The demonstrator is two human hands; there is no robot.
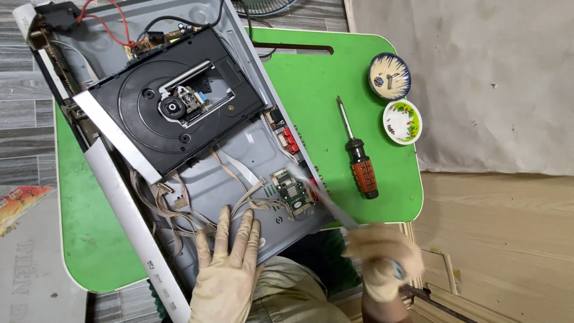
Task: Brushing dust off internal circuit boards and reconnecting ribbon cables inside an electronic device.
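An opened disc player (251,155) with its cover off lies tilted on a green table (323,84). Its black disc drive (173,107) fills the upper part. My gloved left hand (230,263) lies flat on the grey metal base, fingers spread, next to loose ribbon cables (239,185). My gloved right hand (382,260) is blurred and grips a long thin tool (326,200). The tool's tip reaches the small green circuit board (293,191) at the player's lower right edge.
A screwdriver (357,152) with an orange and black handle lies on the table right of the player. Two small bowls (390,75) (402,121) sit at the table's right edge, one holding small parts. Wooden flooring and a grey sheet lie to the right.
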